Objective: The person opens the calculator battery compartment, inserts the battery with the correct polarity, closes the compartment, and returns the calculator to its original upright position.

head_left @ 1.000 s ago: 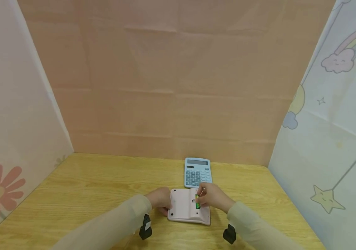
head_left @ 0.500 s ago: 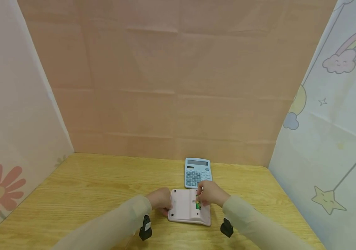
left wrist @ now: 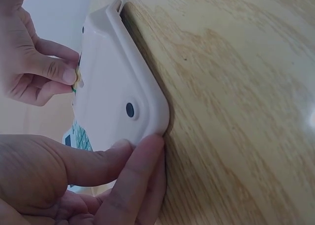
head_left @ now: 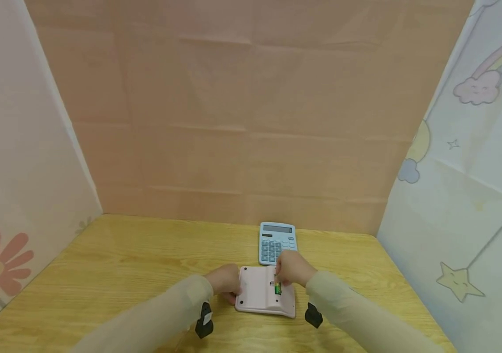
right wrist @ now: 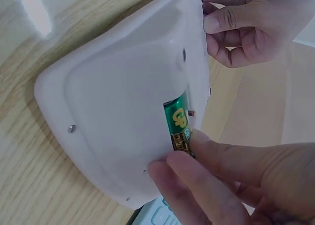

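A pale pink calculator [head_left: 254,287] lies face down on the wooden table, its battery slot uncovered. My left hand [head_left: 224,279] grips its left edge, thumb on top near a round black foot [left wrist: 130,110] and fingers at the side. In the slot is a green and gold battery [right wrist: 177,117], whose lettered end shows in the right wrist view. My right hand [head_left: 294,267] pinches the battery's other end between thumb and fingers, which cover that end.
A light blue calculator [head_left: 275,234] lies face up just behind the pink one. Wood-grain tabletop [head_left: 158,250] stretches to the left. A plain orange-brown sheet [head_left: 233,122] stands at the back, with patterned white panels at both sides.
My right hand has shifted slightly left and turned, with its wrist closer to the slot. The left hand and the pink calculator stay in place.
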`<control>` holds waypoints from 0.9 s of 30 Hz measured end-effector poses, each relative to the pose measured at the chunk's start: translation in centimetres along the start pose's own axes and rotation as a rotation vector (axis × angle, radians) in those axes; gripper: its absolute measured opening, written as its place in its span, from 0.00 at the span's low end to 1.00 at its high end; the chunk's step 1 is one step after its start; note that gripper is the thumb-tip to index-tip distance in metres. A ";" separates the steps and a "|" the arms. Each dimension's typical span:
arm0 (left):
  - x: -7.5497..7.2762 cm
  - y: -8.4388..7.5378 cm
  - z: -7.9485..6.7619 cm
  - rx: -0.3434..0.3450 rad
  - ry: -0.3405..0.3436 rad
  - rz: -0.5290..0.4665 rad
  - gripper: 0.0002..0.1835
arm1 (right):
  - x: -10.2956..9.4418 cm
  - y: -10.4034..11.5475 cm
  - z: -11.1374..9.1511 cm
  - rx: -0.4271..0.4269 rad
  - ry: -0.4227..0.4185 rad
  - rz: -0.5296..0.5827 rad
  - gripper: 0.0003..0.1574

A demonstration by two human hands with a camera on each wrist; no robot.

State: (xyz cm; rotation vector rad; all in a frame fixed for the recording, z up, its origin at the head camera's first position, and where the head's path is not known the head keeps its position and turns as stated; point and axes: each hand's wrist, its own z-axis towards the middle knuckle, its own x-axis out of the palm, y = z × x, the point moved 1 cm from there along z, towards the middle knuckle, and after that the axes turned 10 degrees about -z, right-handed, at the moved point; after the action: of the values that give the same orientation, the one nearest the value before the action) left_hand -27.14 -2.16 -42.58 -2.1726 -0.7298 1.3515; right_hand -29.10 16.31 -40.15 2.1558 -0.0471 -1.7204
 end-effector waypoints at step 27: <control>0.4 -0.7 -0.6 -0.013 -0.024 0.060 0.07 | 0.1 0.0 -0.4 -0.008 -0.042 -0.088 0.15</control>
State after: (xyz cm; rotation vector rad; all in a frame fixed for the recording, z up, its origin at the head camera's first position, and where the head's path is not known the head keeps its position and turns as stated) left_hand -26.55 -1.48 -42.13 -2.2081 -0.6893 1.4089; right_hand -28.64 16.36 -40.19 2.1451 0.0444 -1.8115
